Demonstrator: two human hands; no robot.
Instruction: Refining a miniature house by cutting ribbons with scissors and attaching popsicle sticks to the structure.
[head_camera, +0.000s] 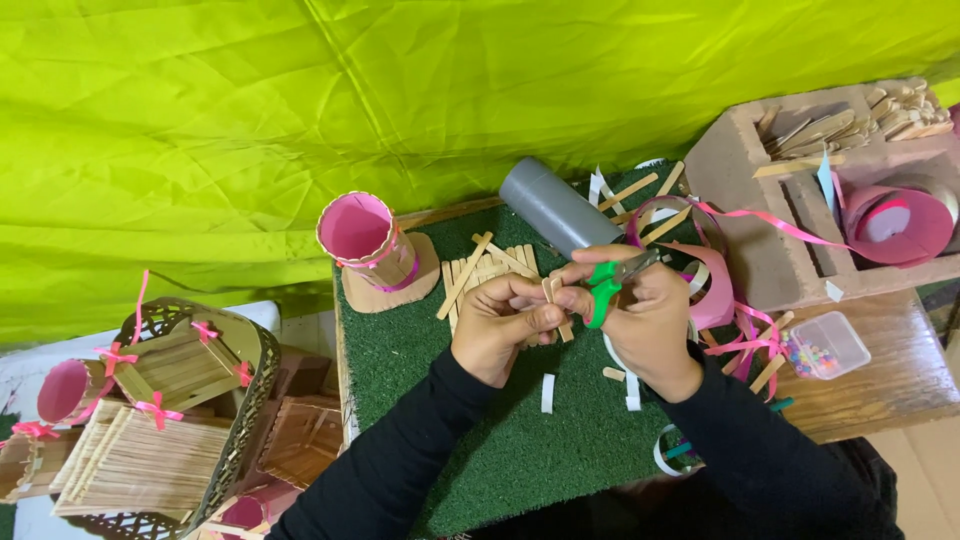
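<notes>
From the head camera, looking down, the person's right hand (655, 320) was closed around a pair of green-handled scissors (612, 280), fingers through the loops, the blades pointing up and away toward a grey tube (555, 207) lying just beyond. The left hand (500, 325) pinched a short wooden craft stick (553, 300) between thumb and fingertips, holding it right against the scissors, so the two hands nearly touched over a patch of green turf mat (420, 340) on the table (890, 370). Just past the knuckles lay a loose raft of more sticks (490, 268), and farther off to the left hand's side stood a pink-lined stick cup (365, 240). Beyond the right hand a tangle of pink ribbon (715, 290) spilled toward a small clear box of beads (825, 345) and a compartmented brown tray (740, 200). Whether the blades were already biting the stick I could not tell; the fingers hid the point of contact. The risk, to my eye, sat in how close the left fingertips were to the blades: a short stick gives little to hold, and a hard squeeze might nip a finger, split the wood crookedly, or send the cut piece flying into the clutter of white strips (547, 392) nearer the body.
</notes>
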